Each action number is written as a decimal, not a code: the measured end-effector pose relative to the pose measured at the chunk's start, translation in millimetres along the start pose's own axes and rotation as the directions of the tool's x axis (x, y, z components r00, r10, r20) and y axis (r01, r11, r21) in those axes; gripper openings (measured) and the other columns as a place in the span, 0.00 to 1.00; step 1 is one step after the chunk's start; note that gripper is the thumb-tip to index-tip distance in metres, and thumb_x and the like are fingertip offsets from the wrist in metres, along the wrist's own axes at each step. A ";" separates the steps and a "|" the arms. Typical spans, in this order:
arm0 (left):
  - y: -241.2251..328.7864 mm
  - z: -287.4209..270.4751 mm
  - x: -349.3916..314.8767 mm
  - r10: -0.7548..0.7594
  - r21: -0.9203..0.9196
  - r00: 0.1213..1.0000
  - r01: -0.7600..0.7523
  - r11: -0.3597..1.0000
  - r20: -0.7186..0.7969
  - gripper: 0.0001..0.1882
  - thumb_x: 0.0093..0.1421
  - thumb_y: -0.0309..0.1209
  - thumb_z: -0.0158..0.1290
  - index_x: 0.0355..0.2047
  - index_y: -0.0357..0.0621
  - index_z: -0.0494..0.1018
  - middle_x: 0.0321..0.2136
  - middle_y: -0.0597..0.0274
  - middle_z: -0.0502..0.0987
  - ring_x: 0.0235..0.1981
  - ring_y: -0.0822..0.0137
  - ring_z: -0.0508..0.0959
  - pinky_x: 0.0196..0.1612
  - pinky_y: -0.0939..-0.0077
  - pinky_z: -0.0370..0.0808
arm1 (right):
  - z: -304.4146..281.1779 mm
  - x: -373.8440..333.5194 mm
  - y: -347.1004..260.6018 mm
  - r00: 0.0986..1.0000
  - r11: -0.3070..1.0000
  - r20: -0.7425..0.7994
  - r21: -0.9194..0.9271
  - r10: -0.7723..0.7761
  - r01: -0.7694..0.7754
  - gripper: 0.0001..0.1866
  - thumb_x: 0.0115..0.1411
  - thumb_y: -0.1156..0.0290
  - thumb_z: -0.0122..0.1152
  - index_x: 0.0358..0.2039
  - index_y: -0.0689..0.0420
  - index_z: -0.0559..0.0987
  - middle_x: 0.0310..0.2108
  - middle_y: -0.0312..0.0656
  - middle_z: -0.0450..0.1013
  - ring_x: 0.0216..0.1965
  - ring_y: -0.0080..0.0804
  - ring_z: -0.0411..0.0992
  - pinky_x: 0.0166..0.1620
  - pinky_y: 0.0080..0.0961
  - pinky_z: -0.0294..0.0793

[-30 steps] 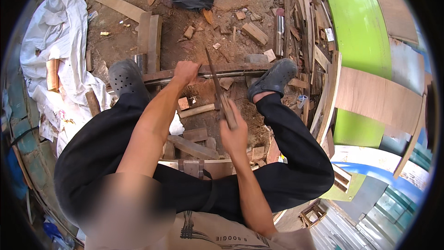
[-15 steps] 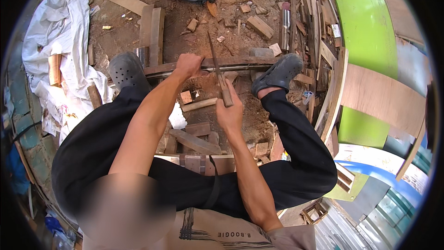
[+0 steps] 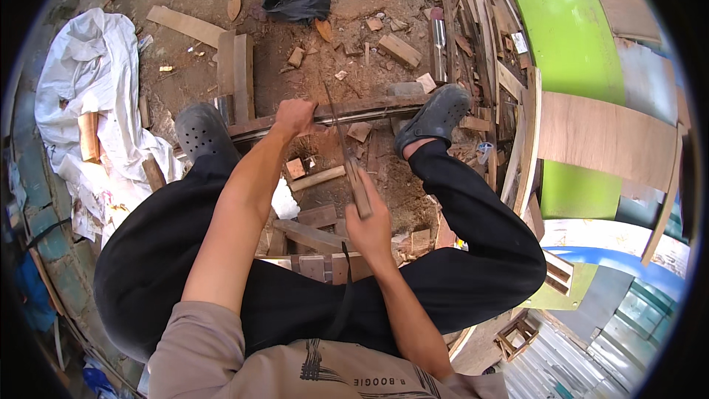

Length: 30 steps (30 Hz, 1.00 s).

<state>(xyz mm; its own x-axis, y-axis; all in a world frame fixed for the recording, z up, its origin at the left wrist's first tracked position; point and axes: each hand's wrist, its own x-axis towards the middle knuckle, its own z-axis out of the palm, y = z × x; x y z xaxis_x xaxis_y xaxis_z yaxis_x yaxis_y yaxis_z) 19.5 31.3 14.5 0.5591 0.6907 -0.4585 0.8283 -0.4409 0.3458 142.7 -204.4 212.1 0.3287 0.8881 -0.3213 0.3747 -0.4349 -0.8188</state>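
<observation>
Plank (image 3: 377,106) is lying crosswise between the shoes (image 3: 203,133) in the head view; the left hand (image 3: 295,117) is gripping it beside the saw (image 3: 347,154), whose handle (image 3: 360,196) the right hand (image 3: 368,230) is clasping. I'd be pressing down firmly, minding the thumb (image 3: 320,128) near the blade (image 3: 339,127).

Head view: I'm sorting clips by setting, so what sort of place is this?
Probably a makeshift woodworking spot, though I can't be sure. Wood scraps litter the dirt ground, the right hand holds what looks like a handsaw, and the left hand grips a wooden strip.
</observation>
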 end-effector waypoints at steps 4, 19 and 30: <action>7.4 7.4 1.9 0.020 -0.017 1.000 -0.020 1.000 -0.009 0.39 0.45 0.63 0.69 0.47 0.45 0.79 0.35 0.48 0.85 0.40 0.45 0.85 0.44 0.52 0.80 | -70.4 -98.9 -47.2 0.990 0.990 0.031 -0.034 0.136 -0.135 0.34 0.61 0.78 0.59 0.69 0.59 0.68 0.53 0.59 0.79 0.55 0.44 0.80 0.55 0.31 0.76; 60.1 59.0 -37.7 0.508 0.185 0.853 -0.484 0.855 -0.121 0.39 0.63 0.53 0.59 0.67 0.43 0.65 0.71 0.49 0.62 0.73 0.50 0.58 0.74 0.53 0.56 | -136.8 -72.2 -57.0 0.976 0.892 0.010 0.403 0.217 -0.203 0.34 0.69 0.68 0.64 0.71 0.66 0.63 0.37 0.38 0.77 0.33 0.16 0.70 0.38 0.15 0.73; 33.0 20.7 -43.1 0.022 0.119 0.937 0.021 0.993 -0.348 0.41 0.56 0.58 0.64 0.63 0.47 0.68 0.63 0.52 0.70 0.67 0.52 0.67 0.67 0.47 0.64 | -103.2 -81.8 -46.1 0.975 0.833 0.031 0.514 0.221 -0.206 0.33 0.71 0.68 0.61 0.71 0.68 0.62 0.48 0.43 0.79 0.50 0.26 0.75 0.57 0.24 0.71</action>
<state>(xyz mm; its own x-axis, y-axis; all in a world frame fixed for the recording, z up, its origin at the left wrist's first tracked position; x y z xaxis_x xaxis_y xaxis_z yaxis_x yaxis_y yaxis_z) 23.5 -24.9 28.7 0.5297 0.8369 -0.1376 0.8381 -0.4916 0.2365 188.0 -272.4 325.2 0.3762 0.7741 -0.5092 -0.2010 -0.4683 -0.8604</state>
